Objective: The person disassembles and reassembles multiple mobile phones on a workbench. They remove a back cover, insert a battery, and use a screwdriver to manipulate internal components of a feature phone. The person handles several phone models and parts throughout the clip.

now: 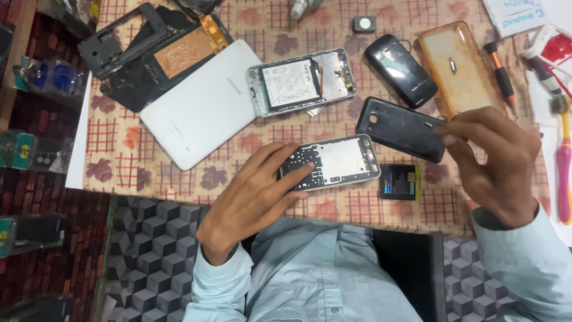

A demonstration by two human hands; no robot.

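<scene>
- The opened phone (333, 161), its back cover off and the bare frame facing up, lies flat on the table (119, 143) near the front edge, close to the person's chest.
- Its long axis runs left to right across the table, tipped slightly so the right end sits a little farther from the person than the left.
- The left hand (256, 200) rests on the phone's left end, fingers stretched out flat and pressing down on the dark part of the frame; the thumb lies along the near edge.
- The right hand (491, 161) is off to the right, lifted above the table and well apart from the phone, its fingertips drawn together as if pinching something small; I cannot tell what, if anything, sits between them.
- A small black battery (399, 182) lies just beside the phone's right end, between the two hands.
- A black back cover (399, 128) lies just beyond, near the right hand's fingertips.
- A white tablet (199, 104) lies farther back on the left.
</scene>
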